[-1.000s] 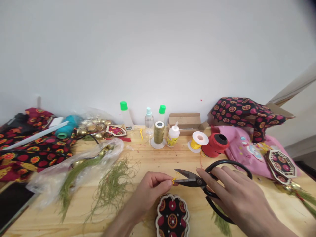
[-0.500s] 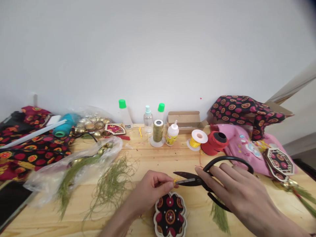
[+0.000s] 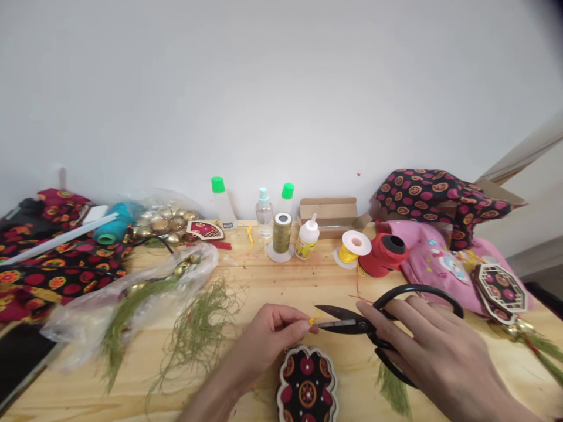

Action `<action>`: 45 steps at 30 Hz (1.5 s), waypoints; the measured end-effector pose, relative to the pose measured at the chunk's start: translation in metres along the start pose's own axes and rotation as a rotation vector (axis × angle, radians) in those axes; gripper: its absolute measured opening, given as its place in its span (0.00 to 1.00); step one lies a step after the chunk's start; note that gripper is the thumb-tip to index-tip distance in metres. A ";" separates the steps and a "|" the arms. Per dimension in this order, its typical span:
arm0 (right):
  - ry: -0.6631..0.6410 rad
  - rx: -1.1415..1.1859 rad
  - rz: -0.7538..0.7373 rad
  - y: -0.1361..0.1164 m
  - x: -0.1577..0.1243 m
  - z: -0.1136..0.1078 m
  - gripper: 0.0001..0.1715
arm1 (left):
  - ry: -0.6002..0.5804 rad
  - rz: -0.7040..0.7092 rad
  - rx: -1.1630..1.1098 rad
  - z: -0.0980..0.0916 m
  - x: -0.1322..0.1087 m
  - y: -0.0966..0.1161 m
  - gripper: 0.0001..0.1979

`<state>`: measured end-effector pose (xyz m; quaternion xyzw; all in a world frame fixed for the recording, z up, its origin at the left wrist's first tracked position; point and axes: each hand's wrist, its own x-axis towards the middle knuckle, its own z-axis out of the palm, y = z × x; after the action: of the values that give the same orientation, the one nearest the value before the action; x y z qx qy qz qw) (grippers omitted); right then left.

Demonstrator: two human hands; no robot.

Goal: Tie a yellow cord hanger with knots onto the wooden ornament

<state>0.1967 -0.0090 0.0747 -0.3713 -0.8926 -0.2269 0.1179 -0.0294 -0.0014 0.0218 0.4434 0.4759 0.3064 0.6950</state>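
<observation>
Between the thumb and fingers of my left hand [image 3: 278, 335] is a knotted bit of yellow cord [image 3: 312, 321]. My right hand [image 3: 433, 346] grips black-handled scissors [image 3: 347, 323], whose blades are spread and point left, their tips close beside the cord. Below my left hand lies a flower-shaped ornament [image 3: 307, 391] with a pale scalloped wooden rim and black-and-red patterned fabric; its lower edge is cut off by the frame. A green tassel [image 3: 393, 387] lies under the scissors and my right hand, partly hidden.
Loose green threads [image 3: 197, 328] and a plastic bag [image 3: 88, 319] spread on the left. Along the back stand a glue bottle [image 3: 307, 239], an olive thread spool [image 3: 282, 235], a yellow cord spool [image 3: 350, 249] and a red thread cone [image 3: 382, 255]. An octagonal ornament [image 3: 501, 293] rests on pink cloth at right.
The scissors and my right hand have shifted slightly right, so the blades sit a little farther from the cord. My left hand has hardly moved.
</observation>
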 end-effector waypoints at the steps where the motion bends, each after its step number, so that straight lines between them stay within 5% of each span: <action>1: -0.005 0.000 0.000 0.000 0.000 0.001 0.17 | -0.010 0.001 -0.005 0.000 0.000 0.000 0.14; 22: -0.055 -0.036 -0.053 -0.004 0.013 -0.003 0.22 | -0.048 0.030 0.111 0.000 0.000 0.004 0.15; 29: -0.062 0.249 0.129 0.004 -0.008 0.020 0.16 | 0.037 0.020 0.098 -0.001 0.000 0.001 0.13; 37: -0.325 0.470 0.234 0.012 -0.033 0.037 0.27 | 0.053 0.038 0.114 0.002 0.003 -0.002 0.13; 45: -0.029 0.783 0.260 -0.013 0.008 0.027 0.14 | 0.052 0.047 0.161 0.007 0.005 -0.003 0.15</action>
<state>0.1812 0.0010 0.0503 -0.4112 -0.8587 0.1517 0.2655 -0.0211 -0.0004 0.0186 0.5007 0.5064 0.2949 0.6371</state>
